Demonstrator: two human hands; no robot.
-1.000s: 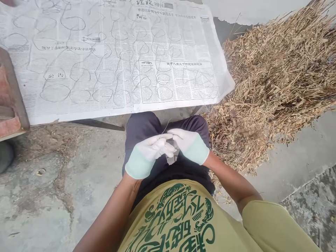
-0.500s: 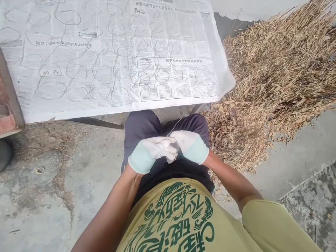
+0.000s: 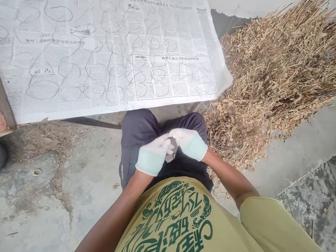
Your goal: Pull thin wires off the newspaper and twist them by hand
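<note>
My left hand [image 3: 157, 148], in a white glove with a mint cuff, is closed over my lap, its fingertips pinched together. My right hand [image 3: 186, 140] wears the same kind of glove and is closed too, its fingertips meeting those of the left. A thin wire ran out from this pinch a moment ago; now the fingers mostly hide it. Between the palms a greyish patch [image 3: 171, 154] shows, which I cannot make out. In front of my knees, many fine looped wires [image 3: 43, 90] lie spread over newspaper sheets [image 3: 110, 108].
The newspaper covers a table whose front edge is close to my knees. A brownish wooden object [image 3: 7, 112] stands at the left edge. To the right lies a large heap of dry straw [image 3: 273, 70] on the concrete floor [image 3: 91, 196].
The hands stay together over my lap, the left wrist turned a little inward. The wire end that stuck out above the fingers no longer shows. The view has shifted slightly.
</note>
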